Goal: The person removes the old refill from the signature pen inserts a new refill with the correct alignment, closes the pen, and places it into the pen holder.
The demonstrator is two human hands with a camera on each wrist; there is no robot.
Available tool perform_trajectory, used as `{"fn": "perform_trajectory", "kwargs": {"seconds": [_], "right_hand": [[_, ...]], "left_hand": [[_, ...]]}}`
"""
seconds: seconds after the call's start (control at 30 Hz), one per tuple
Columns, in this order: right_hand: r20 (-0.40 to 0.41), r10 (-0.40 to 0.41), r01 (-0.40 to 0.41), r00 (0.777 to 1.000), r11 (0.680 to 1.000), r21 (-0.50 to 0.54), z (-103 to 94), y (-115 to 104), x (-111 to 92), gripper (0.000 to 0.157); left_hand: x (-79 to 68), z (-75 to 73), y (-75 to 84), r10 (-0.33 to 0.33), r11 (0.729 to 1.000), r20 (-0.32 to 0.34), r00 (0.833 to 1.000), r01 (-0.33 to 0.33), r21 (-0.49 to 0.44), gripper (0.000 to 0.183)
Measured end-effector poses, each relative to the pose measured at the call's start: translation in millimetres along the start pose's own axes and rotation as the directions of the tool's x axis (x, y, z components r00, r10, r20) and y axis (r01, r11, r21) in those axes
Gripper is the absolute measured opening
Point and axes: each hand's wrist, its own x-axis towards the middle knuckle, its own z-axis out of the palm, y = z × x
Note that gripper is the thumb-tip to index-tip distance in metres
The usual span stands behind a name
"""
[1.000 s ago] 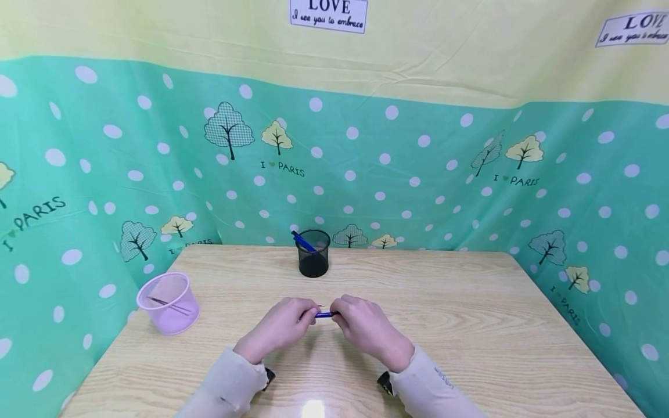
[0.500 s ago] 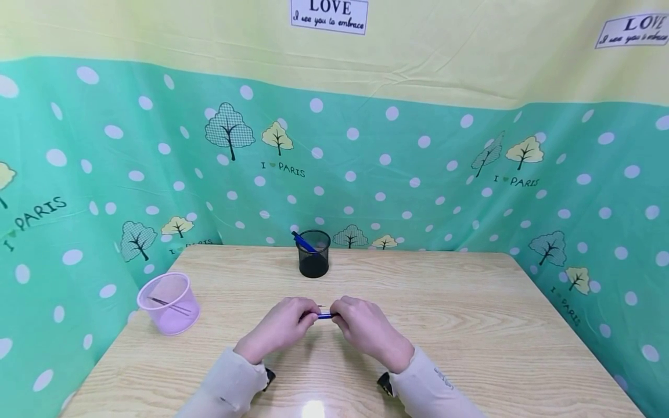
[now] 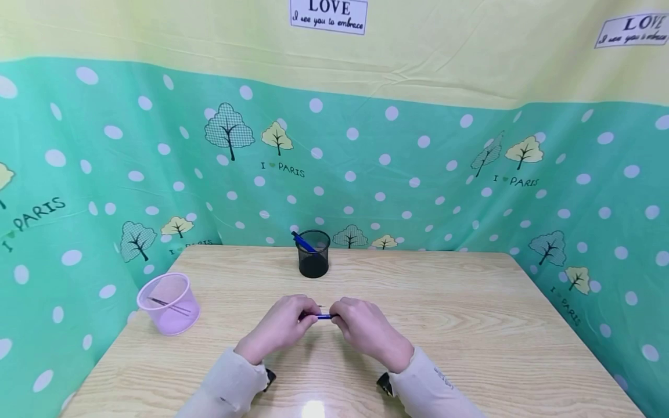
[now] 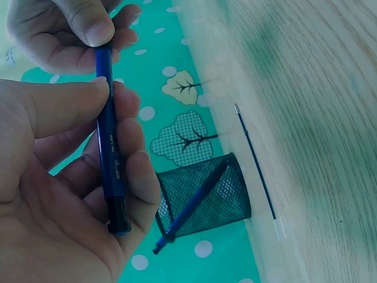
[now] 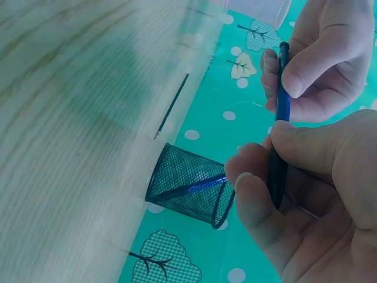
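A blue pen (image 3: 324, 317) with black ends is held level between both hands above the middle of the table. My left hand (image 3: 282, 322) grips its barrel (image 4: 105, 135); the black push-button end lies over the palm in the left wrist view. My right hand (image 3: 366, 328) pinches the other end, where a dark tapered tip section (image 5: 276, 183) shows in the right wrist view. Fingers cover the join, so I cannot tell whether the two parts are apart. Just beyond the hands a thin pen refill (image 4: 257, 165) lies on the wooden table (image 3: 444, 325).
Behind the hands stands a black mesh pen cup (image 3: 313, 267), with another blue pen (image 3: 304, 241) leaning in it. To the left is a pink-purple basket (image 3: 180, 322) containing thin dark sticks, perhaps refills. A green and yellow curtain (image 3: 418, 191) surrounds the table.
Both hands keep their grip on the pen and stay almost in place. The visible middle of the pen sits very slightly lower than a second ago.
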Motion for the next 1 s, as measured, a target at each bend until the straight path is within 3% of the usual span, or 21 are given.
{"fn": "perform_trajectory", "kwargs": {"seconds": [0.27, 0.73, 1.0], "right_hand": [[0.028, 0.011, -0.012, 1.0, 1.0, 0.025, -2.1, -0.5, -0.6, 0.005], [0.05, 0.025, -0.027, 0.998, 0.999, 0.043, -4.6, -1.0, 0.1, 0.005], [0.032, 0.032, -0.033, 0.999, 0.999, 0.043, -3.5, 0.5, -0.7, 0.005]], "left_hand": [[0.0, 0.1, 1.0, 0.044, 0.999, -0.026, 0.999, -0.044, 0.032, 0.005], [-0.9, 2.8, 3.4, 0.075, 0.993, -0.095, 0.993, -0.065, 0.103, 0.006], [-0.4, 2.8, 3.6, 0.005, 0.998, -0.065, 0.998, -0.001, 0.059, 0.007]]}}
